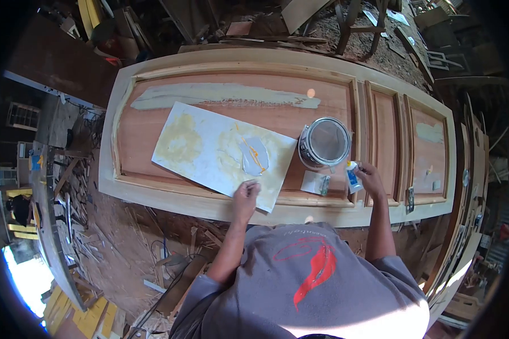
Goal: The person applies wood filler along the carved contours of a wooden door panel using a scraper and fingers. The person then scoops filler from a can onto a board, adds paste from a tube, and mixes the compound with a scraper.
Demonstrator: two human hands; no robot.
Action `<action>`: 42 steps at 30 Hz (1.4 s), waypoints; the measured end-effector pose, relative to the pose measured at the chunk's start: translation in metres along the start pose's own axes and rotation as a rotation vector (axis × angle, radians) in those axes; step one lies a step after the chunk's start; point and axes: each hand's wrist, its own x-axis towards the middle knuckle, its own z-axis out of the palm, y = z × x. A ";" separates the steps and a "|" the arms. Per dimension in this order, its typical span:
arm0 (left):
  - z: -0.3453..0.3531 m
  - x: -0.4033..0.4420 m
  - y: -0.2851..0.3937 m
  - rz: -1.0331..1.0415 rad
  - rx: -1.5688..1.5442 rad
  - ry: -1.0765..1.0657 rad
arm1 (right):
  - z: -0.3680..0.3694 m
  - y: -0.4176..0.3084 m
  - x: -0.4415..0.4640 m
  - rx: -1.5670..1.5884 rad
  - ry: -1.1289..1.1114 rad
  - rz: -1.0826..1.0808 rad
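My right hand [370,181] grips a small white tube [353,176] with a blue label and a yellow end, above the right part of a wooden panel door [220,210]. My left hand [245,199] is closed at the near edge of a white board [209,130]; what its fingers hold, if anything, I cannot make out. On that board lies a pale grey patch of paste [250,153] with an orange squiggle [257,158] across it. Close by stands a round metal can [326,142], between the board and my right hand.
A flat scraper [315,183] lies before the can, and a dark-handled tool [410,200] rests on the door's near frame. Pale filler [220,95] is smeared over the far panel. Wood scraps [136,243] litter the ground, and a stool [361,28] stands behind.
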 end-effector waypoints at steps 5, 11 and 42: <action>-0.032 -0.015 0.027 0.237 0.629 0.285 | -0.009 0.054 0.026 -0.527 0.158 -0.183; -0.037 -0.037 0.045 0.281 0.968 0.262 | 0.046 0.033 0.005 -0.629 0.276 -0.464; -0.061 -0.035 0.040 0.087 1.001 0.208 | 0.372 -0.236 0.173 -0.999 -0.464 -0.679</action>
